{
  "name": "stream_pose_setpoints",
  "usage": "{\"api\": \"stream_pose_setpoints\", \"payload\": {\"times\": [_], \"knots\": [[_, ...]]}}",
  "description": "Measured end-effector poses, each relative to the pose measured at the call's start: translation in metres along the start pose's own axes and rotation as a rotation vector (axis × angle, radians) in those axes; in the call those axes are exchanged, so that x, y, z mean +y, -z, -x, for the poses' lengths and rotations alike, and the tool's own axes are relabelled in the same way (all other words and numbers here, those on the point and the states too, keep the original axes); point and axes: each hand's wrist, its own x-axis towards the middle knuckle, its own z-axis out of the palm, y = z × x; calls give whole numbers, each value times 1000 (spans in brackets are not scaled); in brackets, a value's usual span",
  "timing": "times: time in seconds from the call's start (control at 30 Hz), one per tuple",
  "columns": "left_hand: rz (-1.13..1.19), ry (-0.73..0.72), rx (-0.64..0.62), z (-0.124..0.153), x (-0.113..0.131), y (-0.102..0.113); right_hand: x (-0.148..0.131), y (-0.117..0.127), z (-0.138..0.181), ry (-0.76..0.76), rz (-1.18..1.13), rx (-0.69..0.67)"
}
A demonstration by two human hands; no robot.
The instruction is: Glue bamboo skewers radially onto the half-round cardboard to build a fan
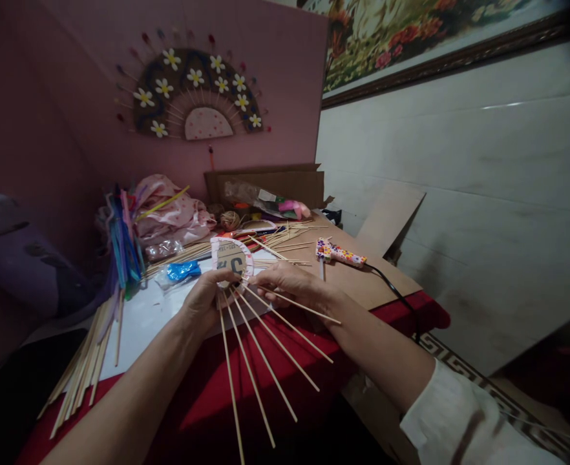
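Observation:
In front of me is a cardboard half-circle with printed lettering and a pale pink cloth edge. My left hand grips it from the left side. Several thin wooden sticks fan out from its lower edge toward me. At the right end of that edge, my right hand is closed with its fingertips on a wooden stick which points right across my wrist. My fingers hide where the stick meets the cardboard. A flower-patterned glue gun lies to the right of my right hand.
Loose wooden sticks lie at the left table edge, beside colourful pipe cleaners. Behind are pink fabric, a blue packet, twine and a cardboard box. A flowered fan decoration hangs above.

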Motion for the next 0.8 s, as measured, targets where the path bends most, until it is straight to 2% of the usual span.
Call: {"api": "stream_pose_setpoints", "payload": {"times": [0.2,0.4,0.57,0.7,0.8], "knots": [[-9,26,-31,1,0,-1,1,0,-2,20,-77,-45],[75,69,-16,6,2,-6,-1,-1,1,47,-41,-71],[77,61,-16,5,3,-6,1,2,-1,21,-7,-30],[65,78,-34,3,2,-3,3,3,-6,73,-73,17],[54,86,-15,2,5,-2,3,3,-8,47,-98,25]]}}
